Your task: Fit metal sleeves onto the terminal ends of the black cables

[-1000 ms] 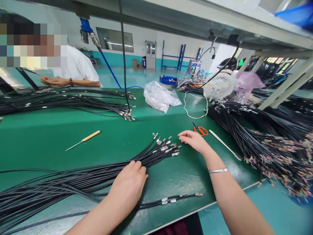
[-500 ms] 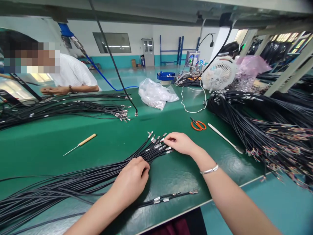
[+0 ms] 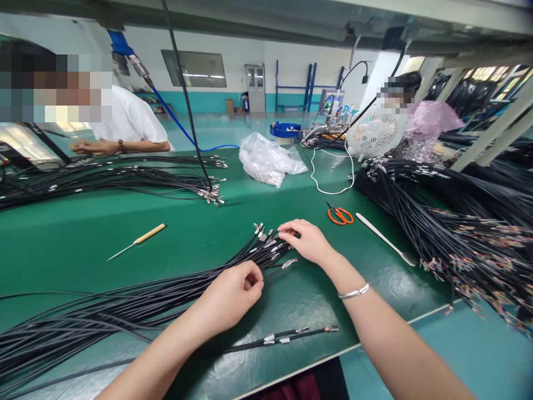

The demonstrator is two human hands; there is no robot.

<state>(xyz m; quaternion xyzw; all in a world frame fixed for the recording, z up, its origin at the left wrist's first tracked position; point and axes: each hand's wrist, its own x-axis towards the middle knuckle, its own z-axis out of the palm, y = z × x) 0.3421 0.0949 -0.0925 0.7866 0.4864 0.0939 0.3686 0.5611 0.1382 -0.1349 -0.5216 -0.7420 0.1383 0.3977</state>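
A bundle of thin black cables with metal terminals lies across the green table, its terminal ends fanned out near the middle. My left hand is closed in a pinch on cables of the bundle a little behind the ends. My right hand rests on the terminal ends, its fingers curled and pinching among them. A few separate cables lie near the front edge.
An awl with a wooden handle lies to the left; orange scissors and a white stick to the right. Large cable heaps fill the right side. A plastic bag, a fan and a person's hands are at the back.
My right hand moved left from bare table onto the terminal ends. My left hand changed from lying flat on the bundle to pinching cables, and one terminal now lies apart.
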